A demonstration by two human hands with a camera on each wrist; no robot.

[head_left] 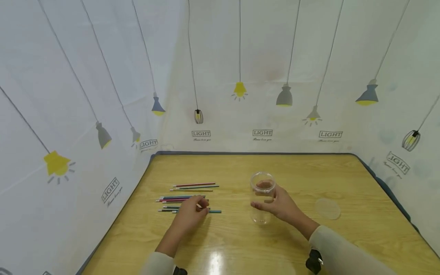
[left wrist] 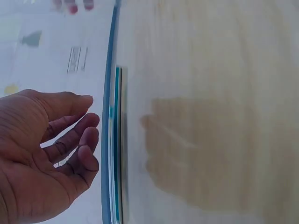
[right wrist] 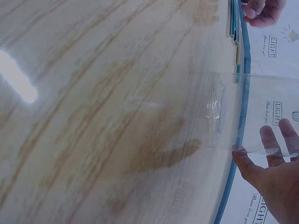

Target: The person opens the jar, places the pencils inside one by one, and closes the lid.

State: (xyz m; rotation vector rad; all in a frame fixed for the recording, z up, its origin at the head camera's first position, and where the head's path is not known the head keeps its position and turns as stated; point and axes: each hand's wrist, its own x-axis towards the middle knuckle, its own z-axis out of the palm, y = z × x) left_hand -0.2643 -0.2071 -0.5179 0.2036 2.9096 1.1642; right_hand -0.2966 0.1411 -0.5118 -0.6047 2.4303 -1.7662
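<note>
My right hand (head_left: 283,206) grips a clear cylindrical jar (head_left: 260,217) that stands upright with its round mouth uncovered. In the right wrist view, the thumb and fingers wrap the side of that see-through jar (right wrist: 222,107). Over the nearer pencils (head_left: 215,211) hovers my left hand (head_left: 189,214), its fingers loosely bent. The left wrist view shows nothing between the thumb and fingers of this left hand (left wrist: 51,149), with teal and dark pencils (left wrist: 117,140) just beyond the fingertips. Pencils with white ends, some red (head_left: 194,185), lie sideways in loose groups, partly hidden by the hand.
A clear round disc (head_left: 327,208), like a lid, lies flat on the wooden table (head_left: 240,248) right of the jar. White sheets printed with hanging lamps (head_left: 220,57) rise behind the table and at both sides. A dark edge (head_left: 254,153) borders the tabletop.
</note>
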